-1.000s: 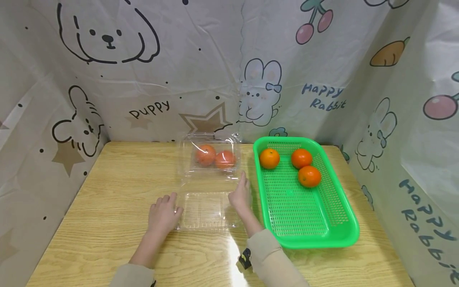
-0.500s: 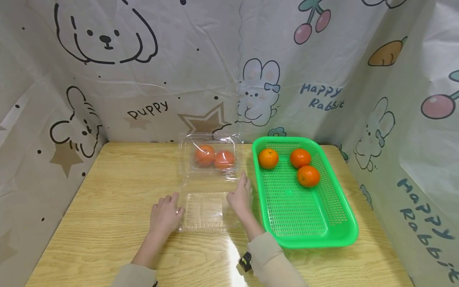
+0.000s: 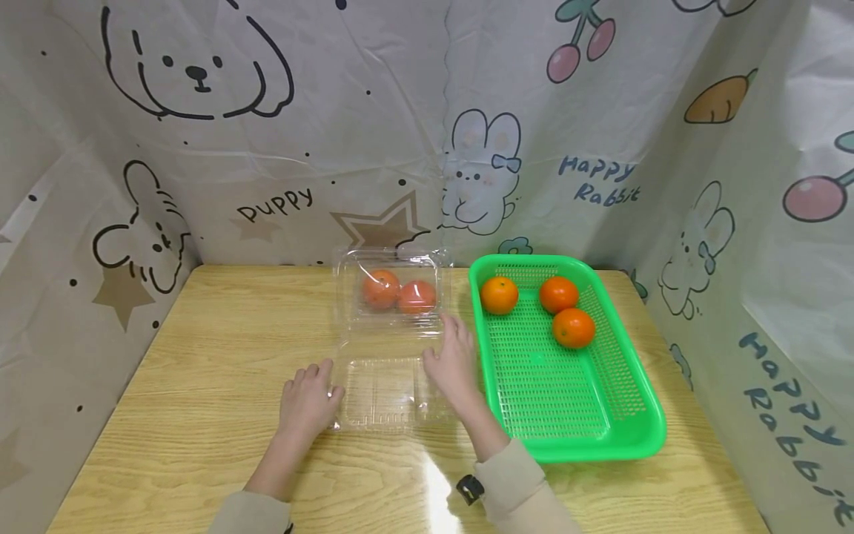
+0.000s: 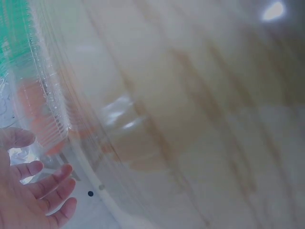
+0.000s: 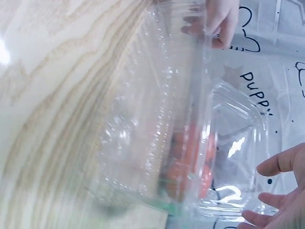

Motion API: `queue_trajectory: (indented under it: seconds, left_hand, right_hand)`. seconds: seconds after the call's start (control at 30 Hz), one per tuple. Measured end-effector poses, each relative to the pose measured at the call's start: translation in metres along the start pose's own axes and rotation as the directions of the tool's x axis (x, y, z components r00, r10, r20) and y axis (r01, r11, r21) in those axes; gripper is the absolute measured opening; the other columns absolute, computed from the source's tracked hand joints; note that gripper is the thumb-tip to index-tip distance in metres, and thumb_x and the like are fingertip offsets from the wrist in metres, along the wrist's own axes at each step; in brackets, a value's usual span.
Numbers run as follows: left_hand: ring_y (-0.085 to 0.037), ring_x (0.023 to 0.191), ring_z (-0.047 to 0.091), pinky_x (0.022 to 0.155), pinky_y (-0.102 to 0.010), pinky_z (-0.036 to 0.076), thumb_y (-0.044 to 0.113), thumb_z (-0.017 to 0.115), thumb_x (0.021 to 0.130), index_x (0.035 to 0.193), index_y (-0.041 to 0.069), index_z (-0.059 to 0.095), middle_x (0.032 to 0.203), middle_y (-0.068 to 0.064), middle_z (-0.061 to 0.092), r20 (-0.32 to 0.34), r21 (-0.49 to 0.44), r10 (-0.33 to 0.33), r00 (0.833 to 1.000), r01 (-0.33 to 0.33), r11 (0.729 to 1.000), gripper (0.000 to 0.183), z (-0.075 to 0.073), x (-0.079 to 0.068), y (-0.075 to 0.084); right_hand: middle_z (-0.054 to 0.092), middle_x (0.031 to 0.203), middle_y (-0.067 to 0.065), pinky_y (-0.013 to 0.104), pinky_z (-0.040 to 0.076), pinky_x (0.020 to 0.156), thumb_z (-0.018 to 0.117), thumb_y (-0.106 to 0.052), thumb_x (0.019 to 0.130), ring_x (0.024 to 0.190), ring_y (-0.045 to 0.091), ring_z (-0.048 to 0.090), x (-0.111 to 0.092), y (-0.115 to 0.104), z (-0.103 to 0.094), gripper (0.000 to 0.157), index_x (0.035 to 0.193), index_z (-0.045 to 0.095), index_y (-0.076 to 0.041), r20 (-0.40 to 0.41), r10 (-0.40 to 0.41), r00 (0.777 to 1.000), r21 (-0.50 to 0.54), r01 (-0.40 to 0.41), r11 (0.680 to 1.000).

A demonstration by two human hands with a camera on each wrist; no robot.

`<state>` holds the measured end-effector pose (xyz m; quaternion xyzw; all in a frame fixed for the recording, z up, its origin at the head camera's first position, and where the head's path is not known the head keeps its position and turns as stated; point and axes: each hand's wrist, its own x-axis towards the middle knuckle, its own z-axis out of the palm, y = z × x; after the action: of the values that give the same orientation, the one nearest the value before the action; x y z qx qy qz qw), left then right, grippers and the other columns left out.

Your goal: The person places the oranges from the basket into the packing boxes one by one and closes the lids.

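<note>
In the head view a clear plastic clamshell box (image 3: 380, 393) lies unfolded on the table, its near half bare. Two oranges (image 3: 416, 297) show through the clear plastic of its far part. My left hand (image 3: 310, 397) rests by the near half's left edge, thumb right at the rim; the left wrist view has its fingers (image 4: 50, 183) loosely spread. On the other side, my right hand (image 3: 454, 363) lies along the right edge, fingertips close to the hinge. The right wrist view shows that hand's thumb and fingers (image 5: 279, 164) spread apart beside the clear plastic, with nothing between them.
A green mesh basket (image 3: 490, 371) stands right of the clamshell, very near my right hand. Three oranges (image 3: 574, 328) sit in its back part. The wooden table (image 3: 220, 356) ends at a printed cloth (image 3: 267, 148) that hangs behind and at the sides.
My right hand has shifted slightly forward and right along the clamshell's right edge, fingers reaching further toward the back. My left hand and the oranges stay in place.
</note>
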<state>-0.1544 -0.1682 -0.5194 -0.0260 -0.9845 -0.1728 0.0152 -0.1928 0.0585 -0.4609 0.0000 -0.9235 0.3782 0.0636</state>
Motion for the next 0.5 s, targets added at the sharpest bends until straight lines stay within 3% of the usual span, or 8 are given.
queue_trajectory:
  seconds: [0.23, 0.5]
  left_hand:
    - [-0.036, 0.093, 0.051, 0.075, -0.048, 0.041, 0.026, 0.052, 0.086, 0.12, 0.001, 0.047, 0.103, -0.021, 0.057, 0.001, 0.003, 0.004, 1.0, -0.004, 1.0, 0.042, 0.0, 0.0, 0.0]
    - [-0.037, 0.095, 0.051, 0.077, -0.05, 0.041, 0.026, 0.052, 0.086, 0.121, 0.001, 0.046, 0.104, -0.022, 0.056, 0.011, 0.006, -0.005, 1.0, 0.005, 1.0, 0.044, 0.0, 0.0, 0.0]
  right_hand:
    - [0.042, 0.132, 0.016, 0.049, 0.033, 0.098, 0.061, -0.004, 0.076, 0.122, 0.034, 0.038, 0.002, 0.003, -0.024, 0.058, 0.131, 0.044, -0.006, 0.029, -0.052, 0.998, 0.021, 0.052, 0.998]
    - [0.042, 0.129, 0.021, 0.05, 0.034, 0.098, 0.06, -0.006, 0.079, 0.121, 0.037, 0.037, 0.007, 0.021, -0.052, 0.05, 0.128, 0.045, -0.002, 0.042, -0.091, 0.995, -0.025, 0.092, 0.995]
